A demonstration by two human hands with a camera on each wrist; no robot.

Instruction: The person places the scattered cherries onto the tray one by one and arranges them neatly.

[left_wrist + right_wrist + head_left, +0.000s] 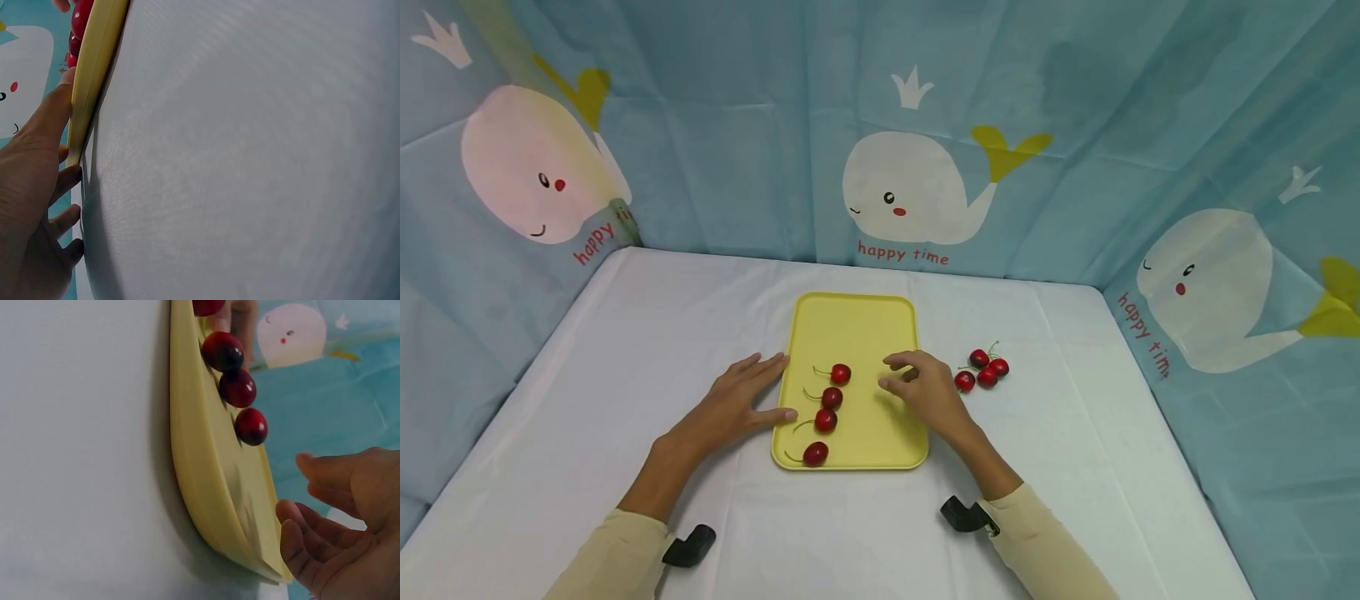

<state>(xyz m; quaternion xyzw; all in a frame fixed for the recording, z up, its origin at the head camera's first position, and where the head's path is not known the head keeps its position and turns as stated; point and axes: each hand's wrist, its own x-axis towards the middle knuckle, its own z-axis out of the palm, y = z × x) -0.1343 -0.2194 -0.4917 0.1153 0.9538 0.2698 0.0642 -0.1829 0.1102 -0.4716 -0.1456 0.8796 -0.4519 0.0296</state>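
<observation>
A yellow tray [880,333] lies on the white cloth, with several red cherries [825,420] in a slanting row on its left half, stems pointing left. My left hand [730,402] rests at the tray's left edge, fingers extended and the thumb reaching over the rim. In the left wrist view its fingertips [70,178] stand along the tray's edge. Over the tray's right side hovers my right hand [931,393], thumb and forefinger apart with nothing between them. The right wrist view shows this hand [340,525] with loosely bent fingers beyond the cherry nearest it [251,427].
Several more cherries [987,377] sit grouped on the cloth right of the tray, just beyond my right hand. A blue curtain [722,183] with printed whales encloses the white table [1075,467] at the back and sides. Black wrist mounts [690,547] show at both sleeves.
</observation>
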